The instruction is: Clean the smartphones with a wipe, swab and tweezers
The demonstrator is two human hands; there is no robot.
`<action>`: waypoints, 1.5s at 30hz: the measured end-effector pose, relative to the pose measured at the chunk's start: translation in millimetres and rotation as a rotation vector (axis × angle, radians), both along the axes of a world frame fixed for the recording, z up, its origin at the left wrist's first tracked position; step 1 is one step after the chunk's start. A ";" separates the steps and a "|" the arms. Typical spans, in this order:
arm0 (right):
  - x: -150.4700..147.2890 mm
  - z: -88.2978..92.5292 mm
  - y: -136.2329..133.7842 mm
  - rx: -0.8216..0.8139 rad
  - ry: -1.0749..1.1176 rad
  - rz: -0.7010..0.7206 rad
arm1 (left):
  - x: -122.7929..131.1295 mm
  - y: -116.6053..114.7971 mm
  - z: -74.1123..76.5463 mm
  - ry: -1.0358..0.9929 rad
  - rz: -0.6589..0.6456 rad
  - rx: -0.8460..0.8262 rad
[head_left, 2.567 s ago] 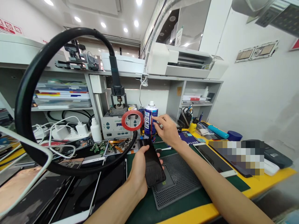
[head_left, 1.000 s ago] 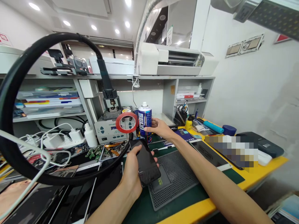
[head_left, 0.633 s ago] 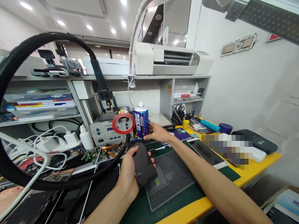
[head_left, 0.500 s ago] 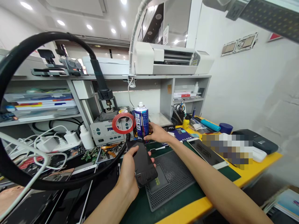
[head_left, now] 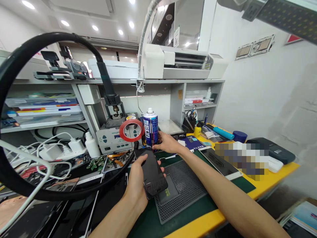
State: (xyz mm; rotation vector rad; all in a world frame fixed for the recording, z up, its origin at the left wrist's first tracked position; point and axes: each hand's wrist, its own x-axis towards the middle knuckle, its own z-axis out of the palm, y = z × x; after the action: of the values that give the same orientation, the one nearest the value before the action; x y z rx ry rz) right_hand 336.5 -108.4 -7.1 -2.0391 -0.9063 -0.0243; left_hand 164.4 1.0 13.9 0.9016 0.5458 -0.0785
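My left hand point(head_left: 136, 181) is wrapped round a black smartphone point(head_left: 154, 175), its thumb along one edge and fingertips showing at the other. The phone is tilted, glossy dark side up, over the mat. My right hand point(head_left: 168, 142) reaches forward to a blue and white spray can point(head_left: 150, 129) with a white cap. Its thumb and fingers close on the can's lower right side; the far fingers are hidden. The can stands upright. A roll of red tape point(head_left: 131, 139) is just left of it.
A grey perforated pad point(head_left: 188, 181) lies on the green mat point(head_left: 183, 211). A white-framed tablet point(head_left: 219, 162) lies to the right. A thick black hose point(head_left: 27, 195) loops across the left, above several phones. Behind stands a grey control unit point(head_left: 116, 145).
The spray can appears to have turned slightly in my right hand, its label markings shifted. My left hand and the phone have hardly moved.
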 end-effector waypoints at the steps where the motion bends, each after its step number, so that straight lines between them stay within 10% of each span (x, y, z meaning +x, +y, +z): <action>1: 0.0 0.6 -0.2 -0.005 -0.002 -0.002 | 0.1 0.1 -0.2 -0.003 0.001 0.000; 45: -2.7 4.5 1.6 0.139 0.092 0.039 | -0.6 1.3 -1.9 -0.023 -0.017 -0.036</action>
State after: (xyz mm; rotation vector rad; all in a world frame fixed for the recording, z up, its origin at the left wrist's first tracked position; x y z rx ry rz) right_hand 333.9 -106.8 -2.6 -1.8786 -0.8623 0.0271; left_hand 163.7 2.3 12.0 0.8707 0.5140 -0.0933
